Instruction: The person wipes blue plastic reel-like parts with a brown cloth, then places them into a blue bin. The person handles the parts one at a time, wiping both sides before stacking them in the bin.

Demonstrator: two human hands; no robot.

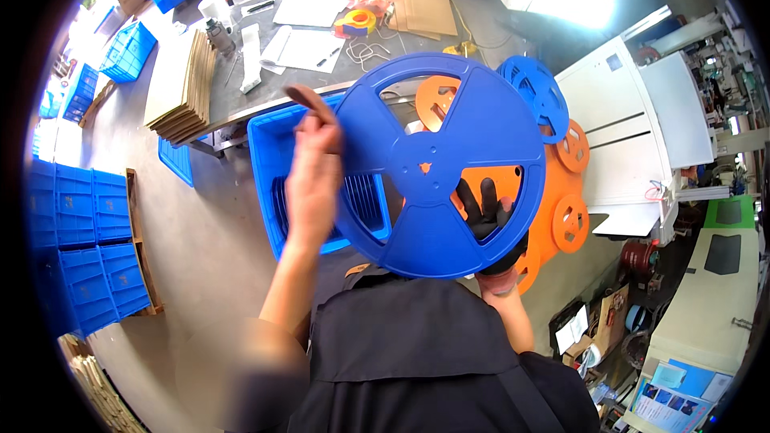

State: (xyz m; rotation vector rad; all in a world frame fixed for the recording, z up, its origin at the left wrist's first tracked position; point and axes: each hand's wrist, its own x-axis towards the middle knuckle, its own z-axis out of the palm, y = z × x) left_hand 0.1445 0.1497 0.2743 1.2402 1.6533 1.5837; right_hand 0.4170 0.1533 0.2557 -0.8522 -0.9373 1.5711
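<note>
Blue reel [437, 164] between left hand [314, 172] and gloved right-hand fingers [481, 207].

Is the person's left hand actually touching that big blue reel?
Touching. The head view shows the left hand pressed flat against the rim of the blue reel, with no gap between them; the gloved right hand grips it from behind.
</note>
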